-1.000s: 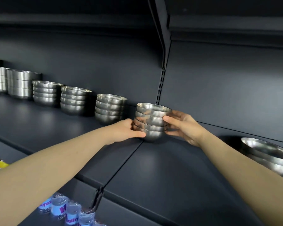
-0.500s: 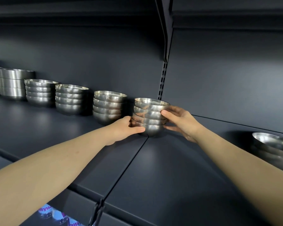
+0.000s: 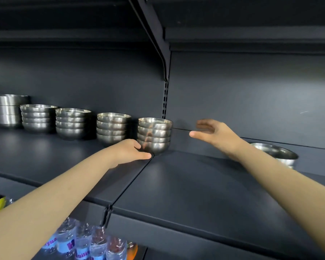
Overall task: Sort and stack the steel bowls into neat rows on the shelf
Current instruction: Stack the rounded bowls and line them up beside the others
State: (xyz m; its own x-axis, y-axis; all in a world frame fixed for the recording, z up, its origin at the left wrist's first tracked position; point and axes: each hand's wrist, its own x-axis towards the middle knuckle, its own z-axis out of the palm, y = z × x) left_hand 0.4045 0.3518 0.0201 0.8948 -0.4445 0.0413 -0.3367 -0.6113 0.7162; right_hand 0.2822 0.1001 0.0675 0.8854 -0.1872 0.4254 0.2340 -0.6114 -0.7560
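Four-bowl stack (image 3: 154, 134) parked on the shelf (image 3: 195, 184) seam, just under the slotted upright (image 3: 165, 102).
Three more bowl stacks (image 3: 112, 127) run off to its left, wider steel pans (image 3: 5, 109) past those. A large bowl (image 3: 276, 152) sits partly behind the right forearm; water bottles (image 3: 86, 243) on the level below. Left hand (image 3: 129, 150) cups the bottom bowl, thumb along its front. Right hand (image 3: 214, 133) is spread wide, blurred, clear of the stack, holding nothing.
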